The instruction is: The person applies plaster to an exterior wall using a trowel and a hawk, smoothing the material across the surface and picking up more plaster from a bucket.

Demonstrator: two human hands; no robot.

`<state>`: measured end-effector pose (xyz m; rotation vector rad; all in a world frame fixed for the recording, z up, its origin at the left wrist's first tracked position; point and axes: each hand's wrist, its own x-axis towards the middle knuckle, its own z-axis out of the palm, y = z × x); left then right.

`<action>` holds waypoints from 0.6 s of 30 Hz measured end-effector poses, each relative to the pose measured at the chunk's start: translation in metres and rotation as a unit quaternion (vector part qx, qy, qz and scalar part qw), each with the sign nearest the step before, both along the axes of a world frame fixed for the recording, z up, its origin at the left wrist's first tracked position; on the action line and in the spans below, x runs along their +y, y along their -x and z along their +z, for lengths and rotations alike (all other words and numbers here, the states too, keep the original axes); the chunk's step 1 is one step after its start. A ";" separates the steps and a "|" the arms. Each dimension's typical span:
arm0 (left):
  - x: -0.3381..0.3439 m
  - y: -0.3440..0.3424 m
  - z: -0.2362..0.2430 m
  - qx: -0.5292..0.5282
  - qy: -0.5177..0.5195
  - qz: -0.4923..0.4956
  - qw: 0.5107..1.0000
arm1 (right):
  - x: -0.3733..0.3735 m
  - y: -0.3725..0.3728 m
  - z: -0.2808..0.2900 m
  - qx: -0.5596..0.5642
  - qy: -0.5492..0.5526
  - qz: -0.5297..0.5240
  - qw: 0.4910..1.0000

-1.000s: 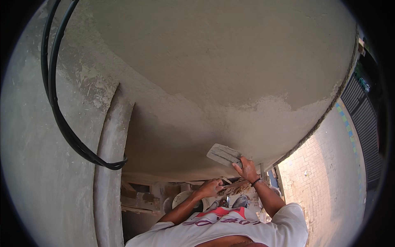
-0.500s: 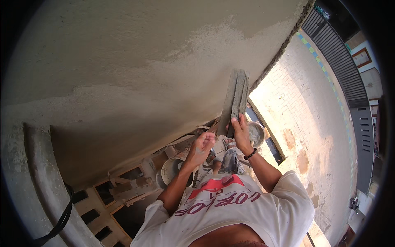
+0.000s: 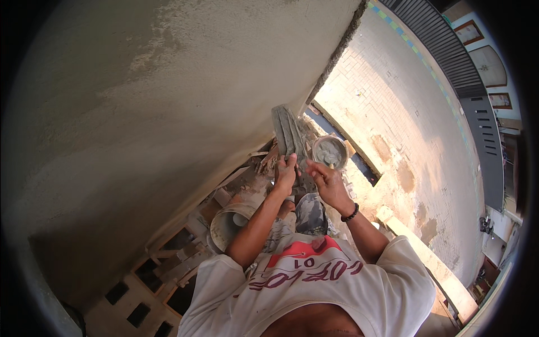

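My left hand (image 3: 285,175) grips a grey, mortar-coated plastering float (image 3: 286,129), its long plate pointing away from me beside the plastered wall (image 3: 168,101). My right hand (image 3: 328,185), with a dark bead bracelet on the wrist, is just right of the float, fingers loosely bent and apart, holding nothing that I can see. Beyond it sits a round container of wet grey mortar (image 3: 328,147). A pale bucket (image 3: 220,223) is below my left forearm.
My feet stand among wooden planks and mortar-spattered clutter. A pale ledge (image 3: 410,241) runs along the right. A paved yard (image 3: 393,112) lies far below, bordered by a dark slatted gate (image 3: 432,45). The wall ends in a rough edge (image 3: 342,48).
The float has passed from my right hand to my left. The view has swung down and rightward, bringing more yard and the mortar container into sight; the black cables have mostly left view.
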<state>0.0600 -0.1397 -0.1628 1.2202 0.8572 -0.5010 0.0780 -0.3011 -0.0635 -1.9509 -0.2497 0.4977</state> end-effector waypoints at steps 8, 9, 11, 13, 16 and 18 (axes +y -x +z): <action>0.020 -0.017 -0.138 -0.007 -0.219 -0.197 0.956 | -0.146 0.018 -0.285 0.150 0.246 -0.227 0.930; 0.022 -0.023 -0.147 0.008 -0.226 -0.226 0.948 | -0.154 0.031 -0.324 0.164 0.273 -0.227 0.920; 0.028 -0.028 -0.190 -0.036 -0.265 -0.243 0.933 | -0.171 0.053 -0.392 0.214 0.325 -0.199 0.899; 0.026 -0.043 -0.207 -0.028 -0.257 -0.282 0.924 | -0.182 0.077 -0.454 0.240 0.374 -0.190 0.875; 0.019 -0.065 -0.203 0.015 -0.225 -0.280 0.933 | -0.170 0.071 -0.499 0.287 0.419 -0.187 0.841; 0.022 -0.067 -0.232 0.026 -0.206 -0.263 0.942 | -0.155 0.053 -0.513 0.336 0.407 -0.205 0.824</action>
